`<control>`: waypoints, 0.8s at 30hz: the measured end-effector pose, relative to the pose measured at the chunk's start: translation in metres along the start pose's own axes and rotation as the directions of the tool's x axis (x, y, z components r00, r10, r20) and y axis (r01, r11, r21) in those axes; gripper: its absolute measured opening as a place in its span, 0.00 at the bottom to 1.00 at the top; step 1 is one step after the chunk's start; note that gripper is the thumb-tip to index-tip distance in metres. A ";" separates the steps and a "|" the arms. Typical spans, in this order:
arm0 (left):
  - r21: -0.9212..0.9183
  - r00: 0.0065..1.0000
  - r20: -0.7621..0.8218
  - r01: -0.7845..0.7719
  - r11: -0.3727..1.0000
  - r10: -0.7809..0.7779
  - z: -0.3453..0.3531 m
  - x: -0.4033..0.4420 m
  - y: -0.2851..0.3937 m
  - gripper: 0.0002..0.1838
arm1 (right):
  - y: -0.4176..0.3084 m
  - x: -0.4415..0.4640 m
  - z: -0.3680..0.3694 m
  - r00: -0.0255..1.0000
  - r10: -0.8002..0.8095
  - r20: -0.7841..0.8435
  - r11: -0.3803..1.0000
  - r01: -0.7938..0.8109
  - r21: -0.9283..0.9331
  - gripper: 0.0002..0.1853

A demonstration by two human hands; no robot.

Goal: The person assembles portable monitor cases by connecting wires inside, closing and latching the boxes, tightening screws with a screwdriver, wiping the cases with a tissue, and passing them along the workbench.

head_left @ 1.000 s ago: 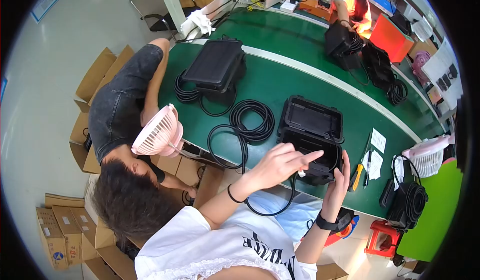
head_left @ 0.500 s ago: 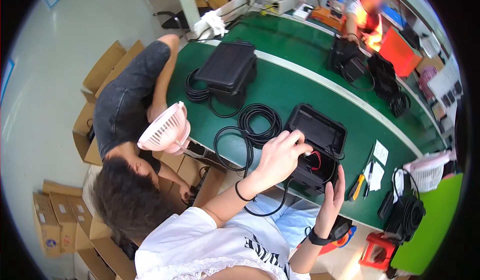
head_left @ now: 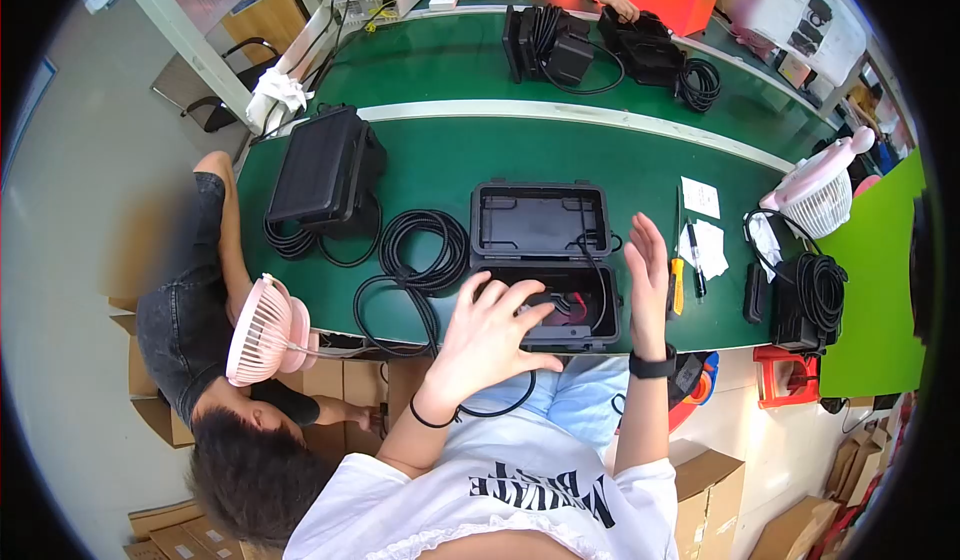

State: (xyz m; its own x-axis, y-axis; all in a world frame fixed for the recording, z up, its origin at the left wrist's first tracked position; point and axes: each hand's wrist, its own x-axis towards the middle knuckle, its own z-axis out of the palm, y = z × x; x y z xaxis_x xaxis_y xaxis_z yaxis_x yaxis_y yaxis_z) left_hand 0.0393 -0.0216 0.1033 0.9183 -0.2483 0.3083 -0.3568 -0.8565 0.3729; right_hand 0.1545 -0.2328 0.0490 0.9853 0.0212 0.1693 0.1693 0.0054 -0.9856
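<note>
A black hinged case lies with its lid raised on the green table, and red and black wires show inside its lower half. Over the case's near left corner is my left hand, fingers spread and holding nothing. Upright at the case's right side stands my right hand, its fingers stretched and empty. Left of the case lies a coil of black cable, with a loop running down past my left wrist.
A closed black case, a pink fan and a bent-over person are at left. Rightward lie a yellow-handled screwdriver, a pen, papers and a coiled cable. Another person's hand touches a far case.
The view has swung, so the open case now faces me squarely. My left hand has opened from a pinch and drawn back from the wires. Papers and screwdriver appear further left.
</note>
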 end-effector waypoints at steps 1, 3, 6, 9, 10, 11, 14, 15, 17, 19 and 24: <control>0.014 1.000 0.012 -0.016 1.000 0.016 0.002 -0.002 0.001 0.29 | 0.003 0.009 0.002 0.999 0.030 0.016 0.999 -0.030 -0.012 0.26; 0.101 1.000 0.014 -0.025 0.995 0.024 0.010 -0.006 0.004 0.26 | 0.007 0.023 0.007 0.995 0.094 0.046 0.995 -0.092 -0.036 0.26; 0.078 0.998 0.064 -0.031 0.996 0.026 0.014 -0.010 0.008 0.20 | 0.007 0.034 0.007 0.972 0.157 0.174 0.987 -0.149 -0.058 0.26; 0.070 0.995 0.097 -0.033 0.997 0.026 0.020 -0.015 0.010 0.19 | -0.003 0.031 0.001 0.944 0.130 0.304 0.991 -0.130 -0.019 0.27; 0.076 0.994 0.098 -0.044 0.996 0.037 0.020 -0.015 0.011 0.19 | -0.008 0.030 -0.002 0.938 0.113 0.329 0.994 -0.110 -0.026 0.28; 0.084 0.994 0.097 -0.055 0.995 0.047 0.020 -0.014 0.011 0.19 | -0.012 0.029 -0.004 0.930 0.094 0.356 0.996 -0.089 -0.033 0.28; 0.068 0.997 0.042 -0.074 0.995 0.071 0.017 -0.008 0.015 0.21 | 0.001 0.024 -0.008 0.956 0.045 0.290 0.999 -0.035 -0.039 0.28; 0.073 0.997 0.005 -0.080 0.994 0.079 0.015 -0.005 0.014 0.21 | 0.007 0.026 -0.009 0.962 -0.002 0.272 1.000 0.006 -0.015 0.28; 0.078 0.995 -0.054 -0.075 0.994 0.079 0.014 -0.001 0.014 0.24 | 0.016 0.029 -0.015 0.973 -0.011 0.230 0.981 0.055 -0.185 0.27; 0.047 0.990 -0.115 -0.080 0.996 0.085 0.008 0.003 0.012 0.25 | 0.026 0.034 -0.016 0.972 0.029 0.231 0.994 -0.002 -0.113 0.26; -0.001 0.992 -0.117 -0.052 0.999 0.051 0.009 -0.003 0.001 0.26 | 0.011 0.050 -0.010 0.989 0.036 0.145 0.971 0.000 -0.239 0.23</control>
State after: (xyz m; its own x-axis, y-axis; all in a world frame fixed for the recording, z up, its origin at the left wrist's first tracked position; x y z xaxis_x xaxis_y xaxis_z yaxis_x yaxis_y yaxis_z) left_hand 0.0380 -0.0258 0.0948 0.8724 -0.2375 0.4272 -0.4043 -0.8419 0.3576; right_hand 0.2062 -0.2421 0.0464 0.9772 0.1659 0.1326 0.1696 -0.2335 -0.9574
